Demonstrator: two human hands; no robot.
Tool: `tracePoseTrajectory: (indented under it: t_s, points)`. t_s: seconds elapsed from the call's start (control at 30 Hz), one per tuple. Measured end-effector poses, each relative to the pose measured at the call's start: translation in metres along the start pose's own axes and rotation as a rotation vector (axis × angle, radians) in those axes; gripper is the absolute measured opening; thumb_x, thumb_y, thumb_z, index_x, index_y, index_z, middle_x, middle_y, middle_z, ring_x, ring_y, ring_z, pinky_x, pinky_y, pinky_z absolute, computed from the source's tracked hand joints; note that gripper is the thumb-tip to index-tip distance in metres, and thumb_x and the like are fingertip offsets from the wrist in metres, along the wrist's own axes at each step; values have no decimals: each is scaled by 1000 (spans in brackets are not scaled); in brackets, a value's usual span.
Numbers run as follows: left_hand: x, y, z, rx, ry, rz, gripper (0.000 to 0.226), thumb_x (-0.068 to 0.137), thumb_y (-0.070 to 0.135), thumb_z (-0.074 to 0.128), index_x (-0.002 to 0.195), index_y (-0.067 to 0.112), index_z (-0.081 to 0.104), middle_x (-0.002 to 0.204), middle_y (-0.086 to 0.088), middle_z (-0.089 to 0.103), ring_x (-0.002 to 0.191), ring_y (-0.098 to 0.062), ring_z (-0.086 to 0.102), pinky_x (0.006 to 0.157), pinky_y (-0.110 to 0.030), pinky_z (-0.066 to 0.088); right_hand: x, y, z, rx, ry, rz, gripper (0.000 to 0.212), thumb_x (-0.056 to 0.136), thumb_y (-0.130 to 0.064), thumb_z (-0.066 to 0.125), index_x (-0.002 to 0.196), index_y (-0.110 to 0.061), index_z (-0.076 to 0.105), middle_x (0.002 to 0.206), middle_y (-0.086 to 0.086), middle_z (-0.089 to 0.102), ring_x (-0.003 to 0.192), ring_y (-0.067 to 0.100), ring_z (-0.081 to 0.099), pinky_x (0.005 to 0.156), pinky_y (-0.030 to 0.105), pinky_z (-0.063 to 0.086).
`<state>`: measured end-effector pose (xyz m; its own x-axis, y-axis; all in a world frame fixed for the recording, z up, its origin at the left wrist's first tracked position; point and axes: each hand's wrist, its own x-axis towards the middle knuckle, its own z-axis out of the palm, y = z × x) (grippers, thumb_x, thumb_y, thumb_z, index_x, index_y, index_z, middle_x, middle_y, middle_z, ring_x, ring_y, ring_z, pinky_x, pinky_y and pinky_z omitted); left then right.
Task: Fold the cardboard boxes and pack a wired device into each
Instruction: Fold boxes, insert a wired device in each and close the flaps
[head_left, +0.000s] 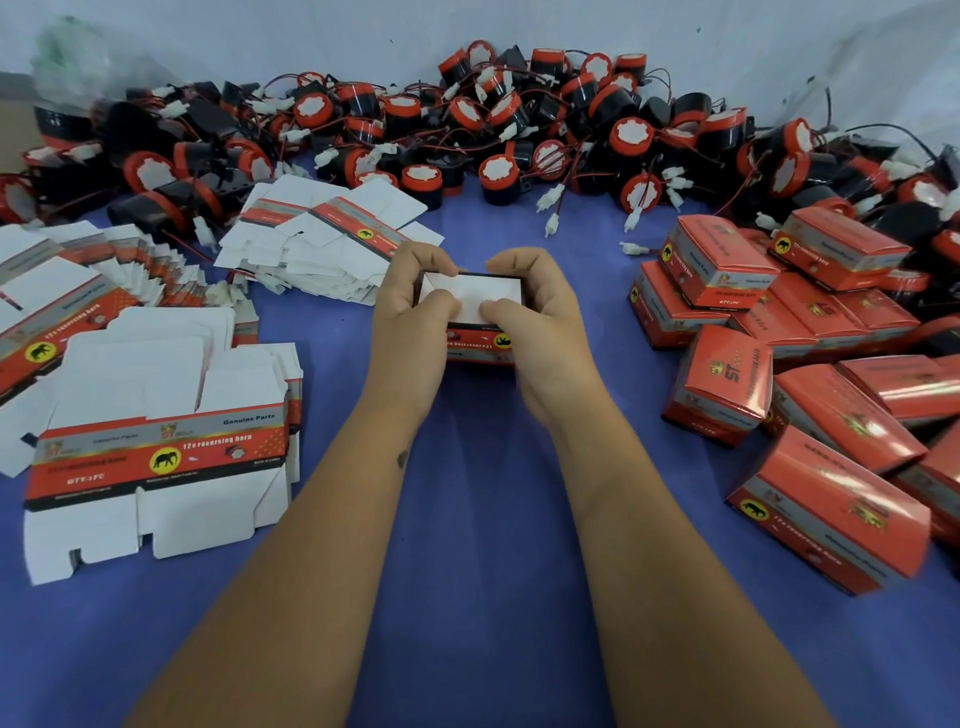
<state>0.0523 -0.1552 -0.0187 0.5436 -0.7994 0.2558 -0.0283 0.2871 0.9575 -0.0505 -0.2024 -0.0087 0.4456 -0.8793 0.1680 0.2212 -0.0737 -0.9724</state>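
Observation:
A small red cardboard box (480, 343) stands at the middle of the blue cloth, its white end flaps (485, 293) facing up. My left hand (413, 306) grips its left side, thumb pressing down on the flaps. My right hand (540, 306) grips the right side, its thumb on the flaps too. The box's inside is hidden under the flaps. A big heap of black-and-red wired devices (467, 124) with white plugs lies along the back wall.
Flat unfolded boxes (156, 457) lie stacked at the left, with more flat boxes (332, 234) just behind my left hand. Closed red boxes (779, 374) pile up at the right. Loose white plugs (550, 200) on wires lie beyond my hands.

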Motion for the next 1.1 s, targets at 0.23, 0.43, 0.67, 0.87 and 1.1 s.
tracePoseTrajectory:
  t_s: [0.23,0.43,0.67,0.87,1.1]
  points:
    - [0,-3,2,-59,3,2,27,84,22,46,106,35,54,112,4,60,93,-6,58,71,-22,51,-1,3,1,-53,129,-42,18,97,-13,50,101,-26,61,95,-9,59,84,4,58,71,23,52]
    - [12,-8,7,389,148,-82,39,96,30,30,119,19,58,121,-12,59,117,-32,52,103,-50,42,-3,11,-2,-523,306,-18,34,100,-53,31,75,-44,53,91,-13,50,87,4,51,78,25,38]
    - [17,-2,5,-101,37,-260,51,86,53,52,129,26,63,123,-3,66,114,-23,64,104,-46,48,5,1,-7,115,217,6,23,70,-16,45,86,-17,61,90,8,61,74,16,60,58,21,46]
    - [10,-14,-4,23,-34,-212,57,79,32,74,132,19,56,117,3,71,103,-13,70,90,-34,57,0,4,-10,84,160,-80,23,77,-10,45,95,-15,59,88,-2,63,72,10,61,57,18,48]
    - [44,-19,23,63,116,-191,52,78,28,83,115,29,46,108,15,60,82,18,60,60,-4,45,39,9,-12,-181,335,179,26,96,-20,50,121,-25,54,101,-10,61,85,4,57,61,14,44]
